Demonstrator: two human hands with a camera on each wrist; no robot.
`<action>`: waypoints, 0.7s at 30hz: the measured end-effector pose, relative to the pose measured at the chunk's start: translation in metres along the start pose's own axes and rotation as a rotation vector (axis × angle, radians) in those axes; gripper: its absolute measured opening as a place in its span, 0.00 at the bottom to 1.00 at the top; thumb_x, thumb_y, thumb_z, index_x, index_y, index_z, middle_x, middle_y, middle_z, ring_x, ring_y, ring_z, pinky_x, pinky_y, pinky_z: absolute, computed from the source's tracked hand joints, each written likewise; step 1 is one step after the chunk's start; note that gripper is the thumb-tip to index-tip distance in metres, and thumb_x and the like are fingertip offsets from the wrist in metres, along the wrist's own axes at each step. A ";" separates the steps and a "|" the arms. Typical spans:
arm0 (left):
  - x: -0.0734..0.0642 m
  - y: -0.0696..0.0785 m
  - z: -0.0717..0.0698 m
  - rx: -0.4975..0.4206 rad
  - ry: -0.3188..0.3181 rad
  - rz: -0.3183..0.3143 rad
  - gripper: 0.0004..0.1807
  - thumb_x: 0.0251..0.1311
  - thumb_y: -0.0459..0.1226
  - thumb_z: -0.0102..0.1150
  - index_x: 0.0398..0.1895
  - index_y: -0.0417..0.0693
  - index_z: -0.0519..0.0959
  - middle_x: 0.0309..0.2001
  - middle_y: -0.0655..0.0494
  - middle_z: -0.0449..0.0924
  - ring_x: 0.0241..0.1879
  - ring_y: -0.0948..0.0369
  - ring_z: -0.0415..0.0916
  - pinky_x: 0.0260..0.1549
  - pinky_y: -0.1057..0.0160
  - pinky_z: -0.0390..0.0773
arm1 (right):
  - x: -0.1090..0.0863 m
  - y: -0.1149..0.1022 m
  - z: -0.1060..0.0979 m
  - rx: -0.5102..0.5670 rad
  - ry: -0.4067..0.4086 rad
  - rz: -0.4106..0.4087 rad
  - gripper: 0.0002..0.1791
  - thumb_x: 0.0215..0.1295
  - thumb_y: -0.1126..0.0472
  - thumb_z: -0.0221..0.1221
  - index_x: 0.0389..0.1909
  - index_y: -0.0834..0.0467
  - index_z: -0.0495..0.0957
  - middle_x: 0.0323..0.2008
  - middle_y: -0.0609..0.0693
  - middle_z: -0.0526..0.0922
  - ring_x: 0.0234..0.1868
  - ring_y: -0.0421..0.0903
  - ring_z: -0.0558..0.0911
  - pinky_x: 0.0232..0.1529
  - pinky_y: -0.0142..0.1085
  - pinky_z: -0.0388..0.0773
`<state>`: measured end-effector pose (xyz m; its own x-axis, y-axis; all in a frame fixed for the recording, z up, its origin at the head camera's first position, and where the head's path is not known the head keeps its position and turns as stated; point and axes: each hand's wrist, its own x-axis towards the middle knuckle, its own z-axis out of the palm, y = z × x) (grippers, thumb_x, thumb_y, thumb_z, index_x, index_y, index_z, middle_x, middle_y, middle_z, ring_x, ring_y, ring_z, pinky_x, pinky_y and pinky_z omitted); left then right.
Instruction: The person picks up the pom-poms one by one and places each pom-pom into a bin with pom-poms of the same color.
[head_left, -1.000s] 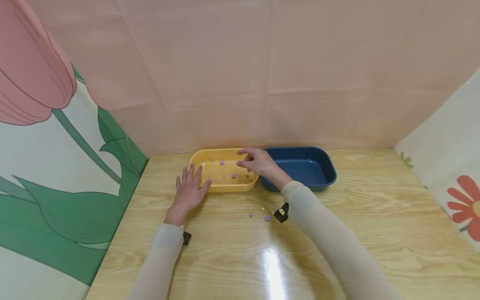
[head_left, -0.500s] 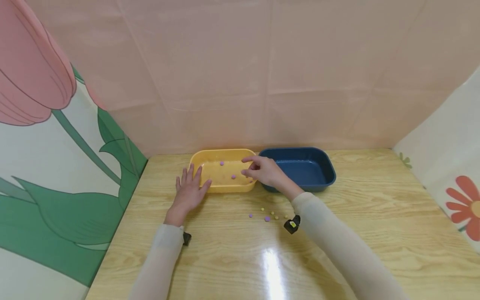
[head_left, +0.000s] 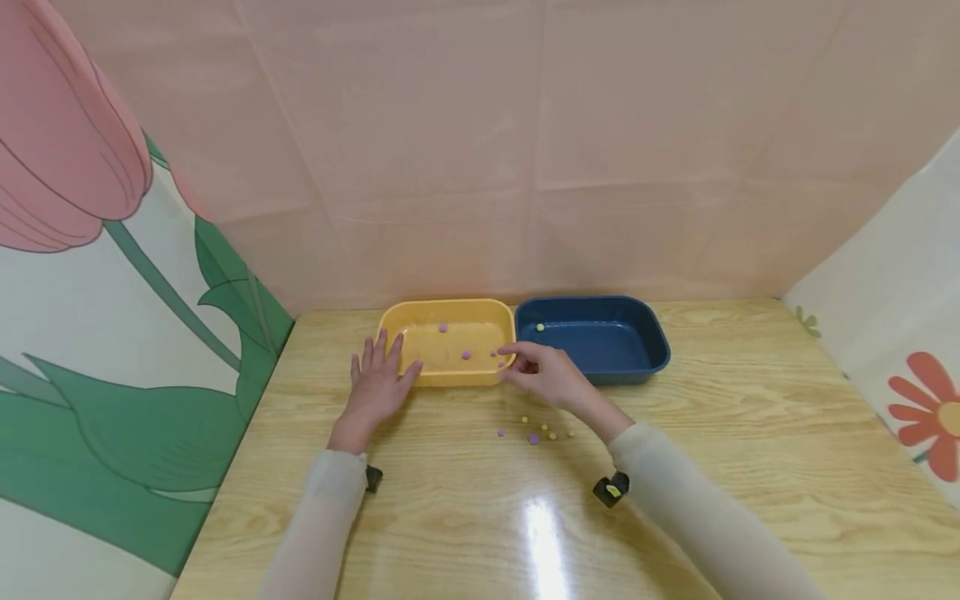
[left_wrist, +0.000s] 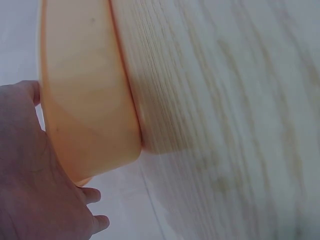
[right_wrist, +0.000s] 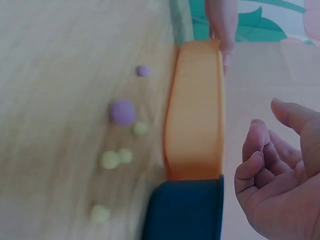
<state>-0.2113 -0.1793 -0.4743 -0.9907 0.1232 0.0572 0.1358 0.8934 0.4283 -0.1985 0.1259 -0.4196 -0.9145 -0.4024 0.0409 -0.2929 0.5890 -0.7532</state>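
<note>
My left hand (head_left: pixel 375 388) rests with spread fingers at the front left corner of a yellow tray (head_left: pixel 442 380). In the left wrist view, its thumb and fingers lie about the tray's rim. Several small purple balls (head_left: pixel 466 355) lie inside this tray. My right hand (head_left: pixel 551 375) is over the place where the yellow tray meets a blue tray (head_left: pixel 637 367). Its thumb and index finger stand apart in the right wrist view, the other fingers loosely curled, and nothing is seen between them. One pale yellow ball (head_left: pixel 540 327) sits in the blue tray's back left corner.
On the wooden table (head_left: pixel 450 517), in front of the trays, lie several pale yellow balls (head_left: pixel 552 437), a larger purple ball (right_wrist: pixel 123 111) and a smaller purple one (right_wrist: pixel 143 70). A pink backdrop (head_left: pixel 450 167) rises behind the trays.
My right hand has drawn back from over the yellow tray, toward me and slightly right. The yellow ball in the blue tray and more table balls have come into sight. The left hand stays put.
</note>
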 end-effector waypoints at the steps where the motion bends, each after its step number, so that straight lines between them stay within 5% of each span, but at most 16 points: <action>1: 0.000 0.000 0.000 -0.001 -0.003 -0.003 0.41 0.64 0.65 0.28 0.74 0.57 0.44 0.75 0.49 0.29 0.72 0.48 0.21 0.64 0.37 0.28 | -0.003 0.002 0.001 0.005 0.001 -0.006 0.21 0.60 0.47 0.61 0.53 0.45 0.76 0.29 0.45 0.82 0.27 0.42 0.75 0.28 0.35 0.71; 21: 0.000 0.000 0.000 -0.010 -0.001 0.001 0.39 0.66 0.62 0.32 0.74 0.57 0.43 0.75 0.48 0.29 0.72 0.48 0.20 0.64 0.37 0.27 | -0.049 0.025 0.006 0.011 0.019 0.007 0.20 0.57 0.50 0.64 0.51 0.47 0.77 0.25 0.41 0.78 0.23 0.39 0.73 0.22 0.29 0.69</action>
<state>-0.2108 -0.1793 -0.4747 -0.9906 0.1248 0.0566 0.1369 0.8890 0.4370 -0.1590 0.1558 -0.4443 -0.9219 -0.3846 0.0476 -0.2830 0.5842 -0.7607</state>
